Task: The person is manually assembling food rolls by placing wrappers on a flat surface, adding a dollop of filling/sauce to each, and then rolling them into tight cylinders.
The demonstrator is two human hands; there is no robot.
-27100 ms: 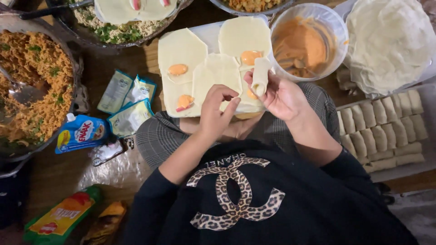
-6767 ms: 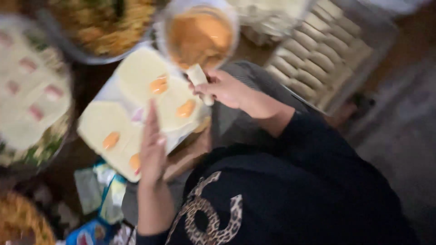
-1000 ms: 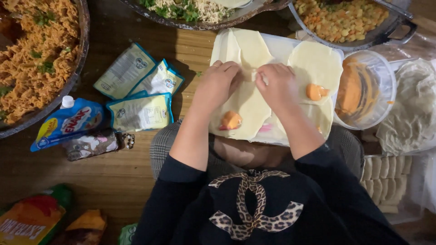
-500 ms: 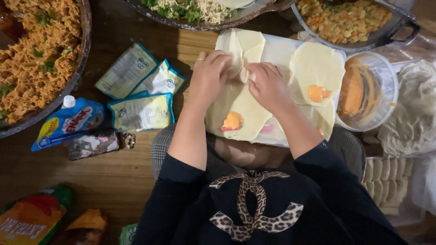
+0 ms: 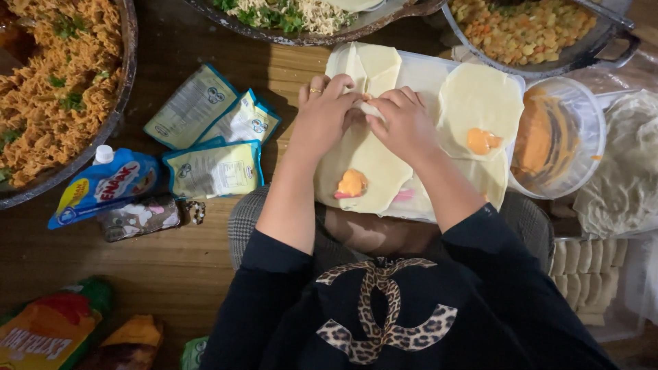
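both hands meet at upper centre, the left hand (image 5: 322, 116) and right hand (image 5: 404, 123) curled, fingertips pinching the dough sheet (image 5: 360, 161) on the white board (image 5: 418, 68); it looks thin, limp, easily torn, best held by its edges.

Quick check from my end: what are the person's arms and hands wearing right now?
Both hands are bare, no gloves. The left hand has a gold ring on one finger; the right hand shows no jewellery. Black sleeves are pushed up towards the elbows, forearms uncovered.
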